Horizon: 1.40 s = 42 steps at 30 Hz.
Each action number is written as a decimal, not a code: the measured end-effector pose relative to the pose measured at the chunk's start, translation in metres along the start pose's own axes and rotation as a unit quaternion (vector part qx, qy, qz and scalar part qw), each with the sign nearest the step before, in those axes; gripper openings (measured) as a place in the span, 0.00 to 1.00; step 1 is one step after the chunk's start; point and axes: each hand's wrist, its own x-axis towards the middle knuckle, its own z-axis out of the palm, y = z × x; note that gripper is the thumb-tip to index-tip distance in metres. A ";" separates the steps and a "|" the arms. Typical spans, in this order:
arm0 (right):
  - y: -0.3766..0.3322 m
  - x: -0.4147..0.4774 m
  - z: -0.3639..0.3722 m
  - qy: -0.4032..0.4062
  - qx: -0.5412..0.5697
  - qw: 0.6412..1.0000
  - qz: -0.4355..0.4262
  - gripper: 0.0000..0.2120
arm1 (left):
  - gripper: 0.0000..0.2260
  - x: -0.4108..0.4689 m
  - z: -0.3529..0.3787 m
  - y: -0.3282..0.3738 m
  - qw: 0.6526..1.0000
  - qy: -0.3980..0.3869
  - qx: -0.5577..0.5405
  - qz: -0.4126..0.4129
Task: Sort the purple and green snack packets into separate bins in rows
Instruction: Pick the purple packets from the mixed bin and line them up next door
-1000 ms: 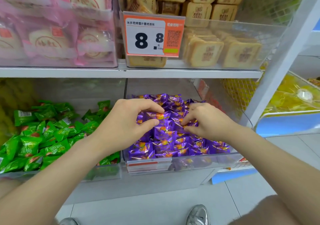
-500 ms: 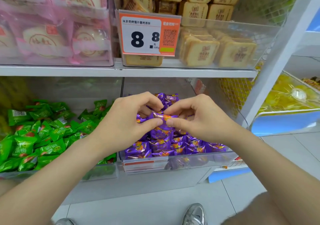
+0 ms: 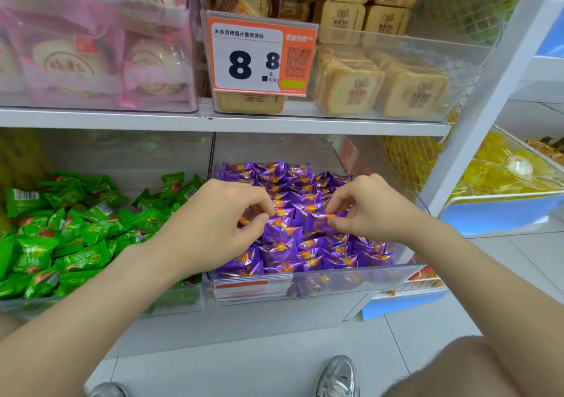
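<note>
Purple snack packets (image 3: 293,244) lie in rows inside a clear bin (image 3: 305,286) on the lower shelf. Green snack packets (image 3: 67,232) fill the clear bin (image 3: 171,300) to its left in a loose heap. Both hands hover over the purple bin. My left hand (image 3: 210,229) pinches a purple packet (image 3: 248,221) between thumb and fingers at the bin's left side. My right hand (image 3: 369,210) pinches another purple packet (image 3: 320,218) at its right end, near the bin's middle. The two hands are apart.
An upper shelf (image 3: 213,122) holds pink-wrapped cakes (image 3: 91,55), tan biscuit packs (image 3: 381,88) and an orange price tag (image 3: 259,58) reading 8.8. A white upright post (image 3: 476,122) stands to the right, with a blue bin of yellow sweets (image 3: 503,177) beyond. My shoes (image 3: 337,378) are on the tiled floor.
The hands, which met on one purple packet half a second ago, have moved apart; each now pinches its own packet lower in the bin.
</note>
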 end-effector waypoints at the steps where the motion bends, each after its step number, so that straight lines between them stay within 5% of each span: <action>1: 0.000 0.001 0.001 0.006 0.003 1.000 -0.001 0.03 | 0.04 0.000 0.000 0.000 1.000 0.001 -0.001 -0.001; 10: -0.002 0.012 0.019 -0.015 -0.027 0.996 -0.082 0.09 | 0.04 -0.001 0.001 0.000 1.000 -0.007 -0.001 0.002; 23: -0.046 0.004 0.003 0.006 0.002 0.998 -0.060 0.11 | 0.05 -0.012 -0.015 0.002 0.999 0.037 0.010 -0.024; 28: -0.104 -0.001 0.000 0.037 0.087 0.992 -0.082 0.14 | 0.06 -0.018 -0.045 -0.014 0.978 0.121 0.040 -0.165; 31: -0.145 0.001 0.009 0.046 0.106 0.984 -0.135 0.14 | 0.11 -0.027 -0.066 -0.057 0.943 0.023 0.112 -0.314; 34: -0.172 0.010 0.026 0.047 0.092 0.980 -0.172 0.15 | 0.15 -0.032 -0.080 -0.101 0.900 -0.136 0.167 -0.380; 42: -0.188 0.050 0.054 0.111 0.070 0.977 -0.169 0.12 | 0.32 -0.029 -0.074 -0.170 0.894 -0.317 0.112 -0.296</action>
